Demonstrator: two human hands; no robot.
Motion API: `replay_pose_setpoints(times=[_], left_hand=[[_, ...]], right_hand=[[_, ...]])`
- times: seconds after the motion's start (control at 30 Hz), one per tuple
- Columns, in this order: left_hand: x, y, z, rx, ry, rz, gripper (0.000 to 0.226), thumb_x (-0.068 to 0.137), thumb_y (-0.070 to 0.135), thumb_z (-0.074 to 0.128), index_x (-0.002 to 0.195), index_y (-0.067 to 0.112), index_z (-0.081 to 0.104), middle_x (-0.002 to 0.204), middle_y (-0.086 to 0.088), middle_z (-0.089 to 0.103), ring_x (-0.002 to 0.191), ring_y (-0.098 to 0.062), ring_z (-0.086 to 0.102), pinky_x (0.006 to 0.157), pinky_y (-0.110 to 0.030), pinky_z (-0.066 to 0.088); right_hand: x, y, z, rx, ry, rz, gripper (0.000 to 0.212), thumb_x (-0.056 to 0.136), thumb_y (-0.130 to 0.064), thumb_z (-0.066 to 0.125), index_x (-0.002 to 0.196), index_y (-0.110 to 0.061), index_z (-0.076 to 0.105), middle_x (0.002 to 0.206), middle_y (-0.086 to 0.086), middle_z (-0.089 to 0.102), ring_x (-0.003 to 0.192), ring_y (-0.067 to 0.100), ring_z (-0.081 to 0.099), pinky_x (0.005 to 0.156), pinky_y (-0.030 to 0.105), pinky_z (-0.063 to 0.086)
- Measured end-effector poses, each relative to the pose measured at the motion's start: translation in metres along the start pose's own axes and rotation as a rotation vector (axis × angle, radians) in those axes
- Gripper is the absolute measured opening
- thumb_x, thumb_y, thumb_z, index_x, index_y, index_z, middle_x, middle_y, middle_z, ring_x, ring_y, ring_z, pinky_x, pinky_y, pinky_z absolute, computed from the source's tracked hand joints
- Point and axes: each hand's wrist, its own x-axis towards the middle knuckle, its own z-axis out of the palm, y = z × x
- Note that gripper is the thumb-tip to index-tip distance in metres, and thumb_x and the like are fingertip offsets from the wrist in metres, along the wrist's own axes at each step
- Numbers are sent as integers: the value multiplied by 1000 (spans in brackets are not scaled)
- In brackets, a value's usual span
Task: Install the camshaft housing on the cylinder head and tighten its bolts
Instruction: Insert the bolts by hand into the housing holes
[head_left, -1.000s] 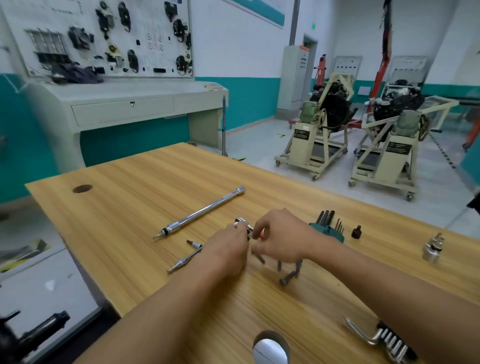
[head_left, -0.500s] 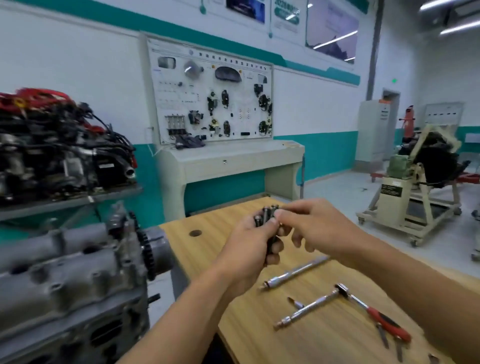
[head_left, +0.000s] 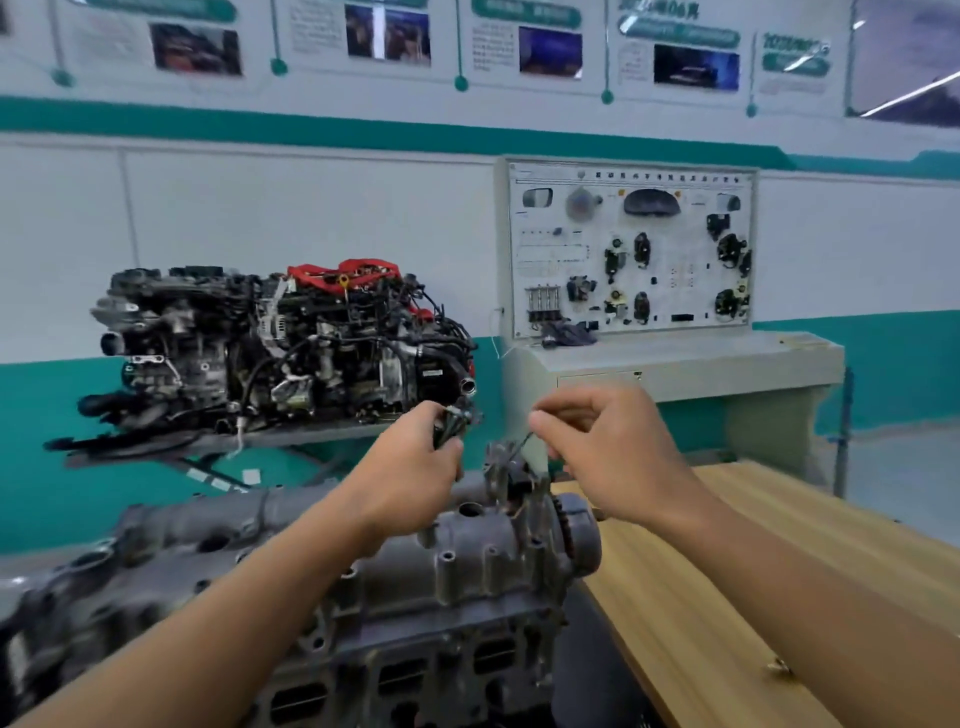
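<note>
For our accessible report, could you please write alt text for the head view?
The left hand grips a bundle of bolts while the right hand pinches one bolt above a grey engine assembly beside a wooden table.

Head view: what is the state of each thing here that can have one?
left hand, grips a bunch of bolts.
right hand, pinches a single bolt, tilted, above the camshaft housing.
camshaft housing, resting on the cylinder head; visible bolt holes look empty.

White wall (head_left: 291, 218) with teal bands. A grey console (head_left: 675, 364) with a white component board (head_left: 631, 249) stands against it, behind a light wooden table (head_left: 727, 597).
</note>
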Motion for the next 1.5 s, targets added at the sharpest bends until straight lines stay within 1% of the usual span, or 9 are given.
replay_pose_setpoints(times=[0.17,0.27,0.37,0.5,0.67,1.03,1.23,1.4,1.5], left_hand=[[4,-20,0,191,-73,-60,10,101,16,44,103,10,52,83,-8,58,39,-4,52,34,-17,35],[8,-27,-1,239,-99,-53,8,101,16,44,100,10,50,85,-8,59,55,-15,55,37,-17,36],[7,-36,0,265,-120,-61,9,100,17,46,100,10,52,91,-10,62,79,-27,63,60,-33,44],[4,-41,2,240,-129,-28,6,100,17,47,94,15,49,83,-5,60,72,-20,61,55,-29,42],[5,-43,3,221,-120,4,4,101,18,47,101,15,51,78,-3,62,62,-16,61,43,-20,38],[4,-45,9,293,-99,0,9,100,19,48,105,13,52,89,-3,60,85,-26,59,66,-35,37],[3,-45,9,292,-96,-13,11,100,18,47,109,13,53,95,-8,63,87,-29,61,67,-35,39],[0,-44,13,324,-72,-17,14,100,18,46,112,13,51,98,-9,63,86,-29,58,68,-37,41],[-1,-44,17,330,-18,-14,13,100,18,44,109,12,50,95,-10,64,82,-28,55,66,-39,41]], right_hand=[[-27,18,5,-325,-211,-109,13,91,-20,72,100,-16,80,86,-6,76,77,3,68,78,28,56],[-30,21,8,-361,-182,-159,12,92,-18,70,97,-13,79,83,-1,76,75,10,68,75,35,55],[-29,22,11,-397,-127,-206,11,90,-17,71,95,-11,79,82,-1,76,74,11,68,74,37,56],[-24,22,13,-426,-148,-203,12,90,-17,71,90,-8,79,79,5,75,73,20,68,72,42,55],[-18,21,9,-484,-222,-197,14,91,-18,70,88,-7,78,78,8,75,73,23,69,74,42,56],[-35,36,19,-706,-359,-283,33,100,-37,53,75,-19,66,70,-8,60,68,16,57,56,31,42],[-32,44,0,-682,-569,-244,34,102,-34,48,133,-35,61,95,-13,76,82,7,66,75,32,55],[-25,44,7,-566,-536,-184,29,92,-45,65,119,-35,71,74,-20,62,66,0,56,62,25,45],[-41,50,20,-516,-483,-195,30,93,-37,66,123,-32,67,87,-13,66,72,3,59,64,29,52]])
